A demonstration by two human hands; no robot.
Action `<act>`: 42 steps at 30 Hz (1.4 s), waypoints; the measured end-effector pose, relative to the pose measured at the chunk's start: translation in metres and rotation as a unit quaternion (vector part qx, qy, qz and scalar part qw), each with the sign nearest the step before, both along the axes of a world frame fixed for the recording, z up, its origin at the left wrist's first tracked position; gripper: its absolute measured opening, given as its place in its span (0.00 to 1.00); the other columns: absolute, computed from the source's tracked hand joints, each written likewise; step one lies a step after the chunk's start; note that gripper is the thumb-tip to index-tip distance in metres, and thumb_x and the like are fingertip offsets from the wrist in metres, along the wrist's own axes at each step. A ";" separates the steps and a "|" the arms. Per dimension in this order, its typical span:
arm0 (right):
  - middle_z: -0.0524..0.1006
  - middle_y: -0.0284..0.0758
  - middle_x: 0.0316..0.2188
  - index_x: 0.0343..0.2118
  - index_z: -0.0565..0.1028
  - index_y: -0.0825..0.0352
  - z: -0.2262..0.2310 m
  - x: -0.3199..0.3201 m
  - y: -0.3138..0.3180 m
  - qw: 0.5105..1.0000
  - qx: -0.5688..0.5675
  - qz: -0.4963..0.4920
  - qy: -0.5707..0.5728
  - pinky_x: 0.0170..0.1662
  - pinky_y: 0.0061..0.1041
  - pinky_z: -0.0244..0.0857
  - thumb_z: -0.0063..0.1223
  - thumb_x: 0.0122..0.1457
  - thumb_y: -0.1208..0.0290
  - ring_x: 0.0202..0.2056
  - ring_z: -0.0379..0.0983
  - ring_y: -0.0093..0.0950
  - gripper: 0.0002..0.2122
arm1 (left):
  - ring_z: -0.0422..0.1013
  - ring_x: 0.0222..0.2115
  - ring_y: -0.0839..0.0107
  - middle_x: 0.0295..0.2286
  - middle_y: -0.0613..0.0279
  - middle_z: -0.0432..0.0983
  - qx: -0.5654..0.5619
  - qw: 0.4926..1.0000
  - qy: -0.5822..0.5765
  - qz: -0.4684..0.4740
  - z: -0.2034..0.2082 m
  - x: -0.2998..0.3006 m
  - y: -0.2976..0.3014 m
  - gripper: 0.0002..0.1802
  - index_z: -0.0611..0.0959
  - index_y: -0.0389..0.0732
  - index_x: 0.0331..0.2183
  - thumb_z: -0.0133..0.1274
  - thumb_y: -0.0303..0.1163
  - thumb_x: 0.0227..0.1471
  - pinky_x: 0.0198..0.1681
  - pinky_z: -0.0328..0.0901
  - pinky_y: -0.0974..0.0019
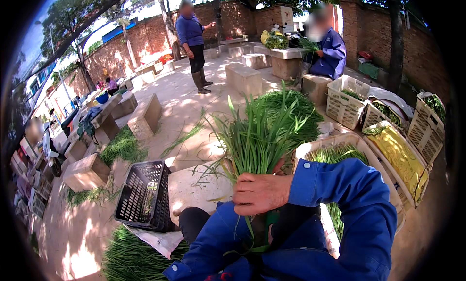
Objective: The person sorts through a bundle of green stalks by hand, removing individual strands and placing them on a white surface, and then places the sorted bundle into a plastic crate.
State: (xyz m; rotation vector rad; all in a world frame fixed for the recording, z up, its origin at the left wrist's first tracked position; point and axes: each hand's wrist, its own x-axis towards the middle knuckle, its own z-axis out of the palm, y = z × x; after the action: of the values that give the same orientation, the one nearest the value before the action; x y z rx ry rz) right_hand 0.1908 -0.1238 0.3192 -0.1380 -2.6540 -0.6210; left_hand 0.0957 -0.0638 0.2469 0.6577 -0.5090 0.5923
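Note:
My right hand (262,192) is closed round the lower part of a bunch of green chives (257,140), held upright in front of me with the long leaves fanning out at the top. My left hand is mostly hidden behind the bunch and my right forearm; only small patches of skin show there, so its grip cannot be made out. A few bent leaves hang below my right fist. Behind the bunch, a large heap of loose chives (303,118) lies on the ground. A pale stone slab (194,189) with leaf scraps stands just left of the bunch.
Left of me stands a black plastic crate (145,196), with more chives (131,254) below it. A cream crate (383,184) holds chives at my right, near other white crates (344,104). One person (191,33) stands ahead; another (330,53) sits holding greens. Stone benches (242,79) stand around.

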 end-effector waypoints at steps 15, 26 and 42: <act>0.65 0.38 0.52 0.49 0.67 0.64 -0.126 0.057 0.088 0.835 -0.429 -0.304 0.164 0.54 0.37 0.57 0.57 0.48 0.58 0.57 0.57 0.38 0.26 | 0.72 0.41 0.60 0.44 0.53 0.72 -0.208 0.930 0.207 0.220 -0.195 -0.063 0.105 0.32 0.67 0.37 0.53 0.45 0.47 0.52 0.44 0.69 0.56; 0.74 0.35 0.43 0.50 0.68 0.69 -0.156 0.045 0.247 0.398 -0.780 -0.034 0.483 0.47 0.24 0.64 0.58 0.53 0.67 0.42 0.72 0.26 0.22 | 0.71 0.41 0.66 0.41 0.59 0.74 -0.024 0.882 0.383 0.273 -0.191 -0.057 0.161 0.30 0.71 0.36 0.49 0.58 0.26 0.40 0.46 0.65 0.65; 0.72 0.36 0.46 0.54 0.62 0.69 -0.141 0.011 0.244 0.542 -0.705 -0.061 0.454 0.51 0.25 0.61 0.65 0.45 0.73 0.47 0.68 0.24 0.32 | 0.71 0.35 0.74 0.34 0.61 0.76 0.105 0.762 0.395 0.503 -0.117 -0.064 0.226 0.24 0.75 0.35 0.42 0.63 0.26 0.40 0.39 0.67 0.70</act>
State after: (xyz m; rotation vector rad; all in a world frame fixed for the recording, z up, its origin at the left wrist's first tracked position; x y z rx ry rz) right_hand 0.2020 0.1205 0.1782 -0.8001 -1.3986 1.3578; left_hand 0.0322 0.1620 0.1297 1.3194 0.6697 1.1771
